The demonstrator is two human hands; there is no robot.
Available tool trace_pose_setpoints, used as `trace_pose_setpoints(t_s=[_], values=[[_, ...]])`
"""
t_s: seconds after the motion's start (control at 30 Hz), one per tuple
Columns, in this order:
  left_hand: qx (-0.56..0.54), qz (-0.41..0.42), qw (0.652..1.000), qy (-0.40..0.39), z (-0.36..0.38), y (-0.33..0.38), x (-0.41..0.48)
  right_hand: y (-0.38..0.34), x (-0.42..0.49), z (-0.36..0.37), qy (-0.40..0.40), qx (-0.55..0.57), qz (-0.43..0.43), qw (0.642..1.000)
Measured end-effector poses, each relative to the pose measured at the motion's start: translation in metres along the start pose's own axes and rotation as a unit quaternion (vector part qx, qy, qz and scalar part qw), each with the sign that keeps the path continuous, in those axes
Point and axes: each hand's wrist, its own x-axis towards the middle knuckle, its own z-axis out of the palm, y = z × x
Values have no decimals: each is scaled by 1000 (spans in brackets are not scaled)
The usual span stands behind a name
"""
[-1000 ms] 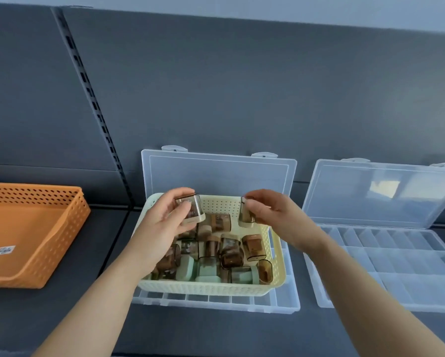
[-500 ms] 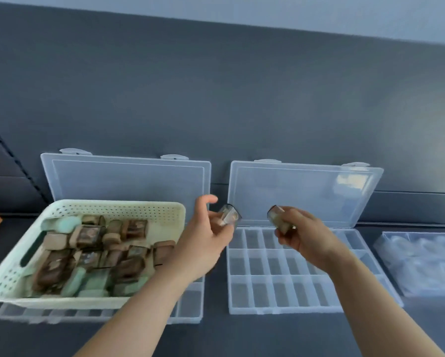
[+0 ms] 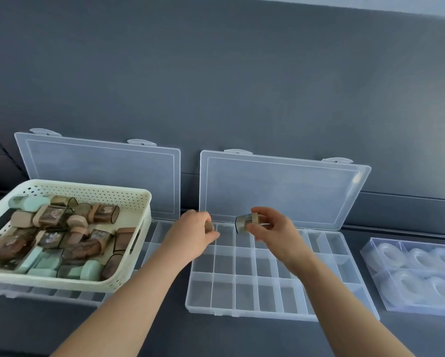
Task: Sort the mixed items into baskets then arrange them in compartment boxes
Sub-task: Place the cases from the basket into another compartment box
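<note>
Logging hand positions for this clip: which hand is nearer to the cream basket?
Left. The left hand is just right of the basket; the right hand, pinching a small bottle, is farther right, over the compartment box.

Soft, even light in a wide-angle view, slightly blurred.
The scene is moderately bright with only faint shadows on the table (image 3: 164,328). A small bright reflection glares on the upper right corner of the open box lid (image 3: 280,191). The left hand (image 3: 190,237) and right hand (image 3: 273,233), each holding a small jar (image 3: 245,222), are smeared by motion. The clear tray (image 3: 420,276) at the right edge looks hazy, and straight lines tilt and bow toward the edges.
</note>
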Motion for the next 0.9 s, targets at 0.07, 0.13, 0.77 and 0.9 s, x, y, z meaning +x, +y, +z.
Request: trace_pose_setpoints(t_s=[0.07, 0.13, 0.77, 0.9], values=[[7, -8, 999, -35, 1, 1, 1, 2, 3, -2, -6, -26, -5, 1000], [7, -11, 998, -66, 1, 1, 2, 4, 6, -2, -9, -60, -21, 998], [-26, 18, 999, -34, 7, -10, -9, 13, 27, 30, -108, -338, -169, 920], [-23, 14, 999, -22, 9, -10, -9, 13, 27, 29, -116, -340, -158, 920]])
